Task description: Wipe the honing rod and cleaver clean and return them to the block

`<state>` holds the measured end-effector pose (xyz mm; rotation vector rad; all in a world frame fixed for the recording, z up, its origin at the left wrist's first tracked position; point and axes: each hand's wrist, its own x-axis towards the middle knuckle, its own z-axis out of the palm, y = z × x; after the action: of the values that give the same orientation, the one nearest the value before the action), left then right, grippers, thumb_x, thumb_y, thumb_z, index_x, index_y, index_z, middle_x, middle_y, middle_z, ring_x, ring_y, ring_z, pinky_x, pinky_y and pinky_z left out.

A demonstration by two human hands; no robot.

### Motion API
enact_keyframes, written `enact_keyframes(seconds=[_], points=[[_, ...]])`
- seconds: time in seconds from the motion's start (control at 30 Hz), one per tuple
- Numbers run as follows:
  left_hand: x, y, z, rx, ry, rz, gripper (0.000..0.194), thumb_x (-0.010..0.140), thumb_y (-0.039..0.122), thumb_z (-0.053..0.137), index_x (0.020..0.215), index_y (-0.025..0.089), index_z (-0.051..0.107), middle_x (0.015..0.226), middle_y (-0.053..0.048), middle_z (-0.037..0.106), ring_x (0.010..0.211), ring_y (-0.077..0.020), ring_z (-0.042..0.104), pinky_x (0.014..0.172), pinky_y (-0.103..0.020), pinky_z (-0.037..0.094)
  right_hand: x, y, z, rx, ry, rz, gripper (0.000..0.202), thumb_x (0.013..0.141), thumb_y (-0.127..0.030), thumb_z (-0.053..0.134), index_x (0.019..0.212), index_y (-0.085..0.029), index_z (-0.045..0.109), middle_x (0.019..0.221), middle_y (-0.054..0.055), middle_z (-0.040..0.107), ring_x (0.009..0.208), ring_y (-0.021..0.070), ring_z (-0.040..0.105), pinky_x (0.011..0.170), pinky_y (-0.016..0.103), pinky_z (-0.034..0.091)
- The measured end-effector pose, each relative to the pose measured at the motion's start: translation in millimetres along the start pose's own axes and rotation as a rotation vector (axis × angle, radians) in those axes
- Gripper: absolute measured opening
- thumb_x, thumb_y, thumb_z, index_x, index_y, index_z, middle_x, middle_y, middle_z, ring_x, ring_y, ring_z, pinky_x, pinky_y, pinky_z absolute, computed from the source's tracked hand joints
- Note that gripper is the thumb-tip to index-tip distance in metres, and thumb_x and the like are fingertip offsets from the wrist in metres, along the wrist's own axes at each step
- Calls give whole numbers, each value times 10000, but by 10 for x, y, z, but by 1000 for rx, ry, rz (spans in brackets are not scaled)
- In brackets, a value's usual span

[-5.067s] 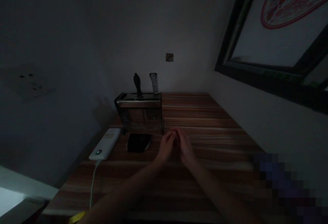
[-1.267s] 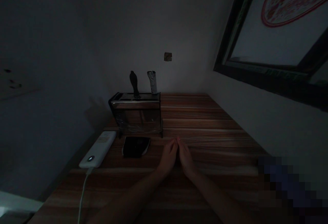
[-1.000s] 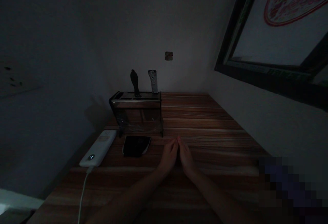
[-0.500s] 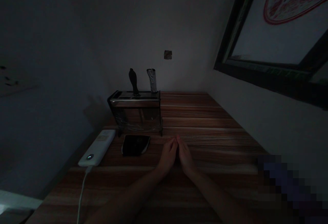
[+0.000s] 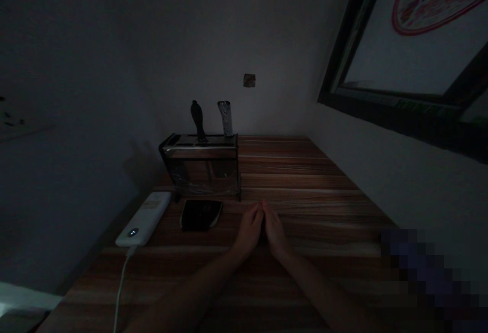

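While both forearms are slanting in from the lower edge of the head view, the left hand (image 5: 249, 229) and the right hand (image 5: 275, 229) are meeting at the fingertips over the striped wooden table (image 5: 290, 170). They are forming a narrow wedge, with the tips touching at the far end and the wrists spreading apart toward the body. Each hand is standing on its edge, thumb side up, the palms turning toward each other. A thin dark gap is showing between them (the light is very dim), and I cannot tell how far the fingers are curling or whether anything is sitting inside.

Just left of the left hand, a black pouch (image 5: 201, 215) is lying flat on the wood, apart from the fingers. Beyond the hands and to their left, a clear-sided holder (image 5: 202, 159) is standing behind the pouch, with a black handle (image 5: 197, 121) and a grey handle (image 5: 225, 118) rising from its top. Farther left of the left hand, a white power bank (image 5: 145, 219) is resting beside the wall, its cable (image 5: 121, 284) trailing toward the person. Up and right of the right hand, a dark frame (image 5: 396, 105) is leaning into sight.
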<state>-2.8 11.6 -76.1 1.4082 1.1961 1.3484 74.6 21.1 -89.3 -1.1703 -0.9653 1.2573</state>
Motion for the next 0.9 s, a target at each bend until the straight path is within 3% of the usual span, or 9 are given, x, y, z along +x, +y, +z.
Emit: enact_keyframes(seconds=[0.33,0.7,0.9], points=[[-6,-10,5,1,14,0,276,827,319,373,770,154,587,794,-32,622,784,-158,549,764,-256,421,7,29,-9,-17,43,3,428,663,-545,549,907,-218,680,1078,53,640,1135,224,490,986,345,328],[-3,9,-6,5,0,11,270,821,281,373,856,150,605,896,-41,633,870,-159,550,840,-262,390,-20,-50,24,4,3,-8,429,657,-570,536,870,-228,681,1049,41,654,1079,215,530,974,340,338],[3,0,-9,12,-10,12,266,825,292,368,782,148,588,800,-27,621,788,-151,542,787,-255,409,-4,5,5,-17,31,-1,458,660,-573,537,911,-215,674,1075,51,641,1088,210,522,976,331,334]])
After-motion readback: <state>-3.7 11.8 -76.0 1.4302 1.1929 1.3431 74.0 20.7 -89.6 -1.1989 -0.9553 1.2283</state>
